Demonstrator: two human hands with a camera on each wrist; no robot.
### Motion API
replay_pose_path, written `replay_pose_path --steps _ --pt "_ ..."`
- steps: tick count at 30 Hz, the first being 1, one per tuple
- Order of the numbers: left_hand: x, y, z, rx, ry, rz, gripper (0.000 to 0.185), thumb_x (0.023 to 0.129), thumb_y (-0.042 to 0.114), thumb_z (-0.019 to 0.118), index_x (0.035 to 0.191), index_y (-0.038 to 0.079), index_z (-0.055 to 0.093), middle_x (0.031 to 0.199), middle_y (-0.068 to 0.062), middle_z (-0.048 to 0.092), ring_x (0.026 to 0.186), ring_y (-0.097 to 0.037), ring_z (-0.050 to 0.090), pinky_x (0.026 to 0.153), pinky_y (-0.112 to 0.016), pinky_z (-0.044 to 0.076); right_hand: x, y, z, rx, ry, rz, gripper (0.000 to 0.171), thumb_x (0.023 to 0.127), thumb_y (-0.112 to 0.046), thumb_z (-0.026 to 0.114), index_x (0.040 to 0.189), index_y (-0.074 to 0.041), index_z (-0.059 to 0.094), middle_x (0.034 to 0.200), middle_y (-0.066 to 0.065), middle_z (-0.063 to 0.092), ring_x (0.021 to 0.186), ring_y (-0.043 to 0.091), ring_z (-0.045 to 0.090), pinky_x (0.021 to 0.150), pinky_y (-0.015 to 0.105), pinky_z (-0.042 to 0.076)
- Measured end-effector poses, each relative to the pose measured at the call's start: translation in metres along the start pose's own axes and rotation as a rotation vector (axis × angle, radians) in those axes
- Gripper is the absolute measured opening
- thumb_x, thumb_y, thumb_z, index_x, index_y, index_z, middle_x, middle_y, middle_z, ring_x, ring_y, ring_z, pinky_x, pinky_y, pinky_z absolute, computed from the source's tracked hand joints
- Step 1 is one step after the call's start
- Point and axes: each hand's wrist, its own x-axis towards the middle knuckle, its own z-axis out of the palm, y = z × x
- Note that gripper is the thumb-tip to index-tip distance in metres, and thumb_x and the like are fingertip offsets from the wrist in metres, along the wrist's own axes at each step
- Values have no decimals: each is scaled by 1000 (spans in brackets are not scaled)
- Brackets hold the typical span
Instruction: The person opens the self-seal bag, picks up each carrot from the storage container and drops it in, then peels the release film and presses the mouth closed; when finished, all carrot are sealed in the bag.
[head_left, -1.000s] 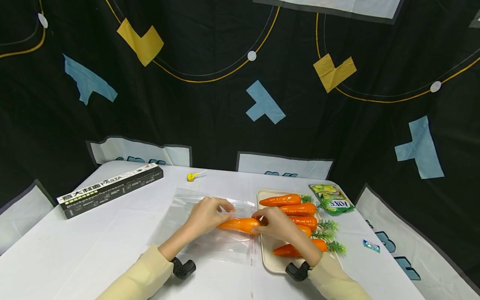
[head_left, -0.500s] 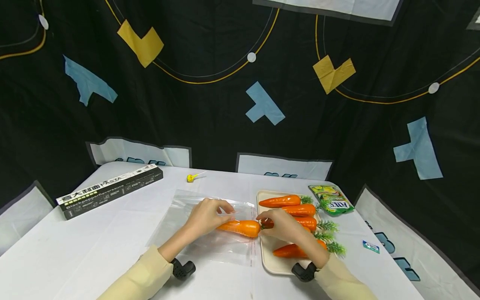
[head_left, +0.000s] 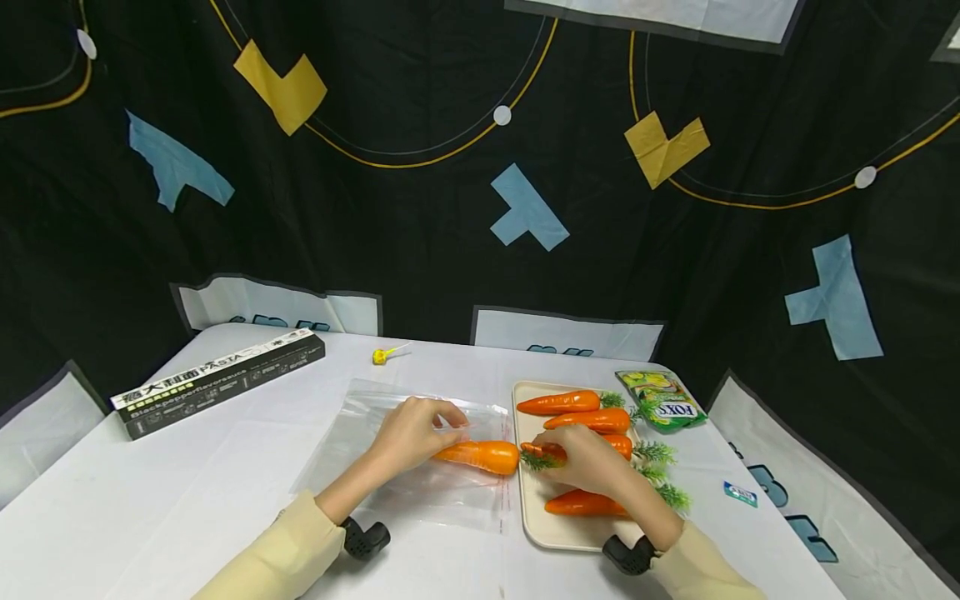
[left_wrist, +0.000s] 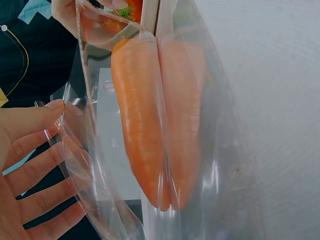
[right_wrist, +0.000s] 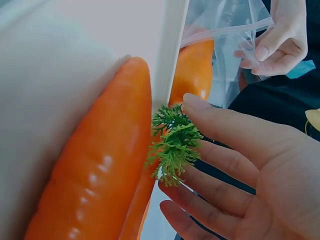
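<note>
A clear plastic bag [head_left: 390,487] lies flat on the white table, its mouth facing right. My left hand [head_left: 416,429] pinches the mouth's upper edge and lifts it. An orange carrot [head_left: 480,456] lies mostly inside the bag, its green top [head_left: 536,460] sticking out over the beige tray [head_left: 536,525]. My right hand [head_left: 592,458] hovers over the tray with straight fingers, right by that green top [right_wrist: 172,145]. Through the film in the left wrist view, the carrot [left_wrist: 140,130] shows beside my left hand [left_wrist: 25,165]. Several more carrots [head_left: 558,403] lie on the tray.
A black pasta box [head_left: 217,379] lies at the table's back left. A yellow lollipop [head_left: 384,355] sits near the back edge. A green candy packet [head_left: 663,398] lies right of the tray, and a small blue packet [head_left: 738,493] further right. A dark patterned curtain surrounds the table.
My right hand has let go of the carrot's thick end and drawn back right over the tray, baring the green top. The left hand and bag have stayed put.
</note>
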Motion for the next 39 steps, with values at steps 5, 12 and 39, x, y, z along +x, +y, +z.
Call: replay_pose_path --steps 5,12,39 --pt "0 0 0 3 1 -1 8 78 27 80 85 26 75 79 14 69 80 -18 64 64 -33 48 -1 1 1 -4 17 -7 30 77 -6 79 106 -2 71 100 8 70 84 17 63 75 33 54" --pt "0 0 0 1 -1 5 7 79 26 79 84 27 75 79 14 69 79 -18 64 64 -32 48 2 3 5 33 111 -76 24 75 8 72 96 -3 73 88 4 70 71 8 59 64 23 51" --pt "0 -1 0 22 6 26 6 79 26 79 84 26 76 77 14 68 72 -10 61 59 -29 46 49 -14 19 178 113 -138 14 80 10 70 89 0 73 86 7 70 76 13 65 68 24 54"
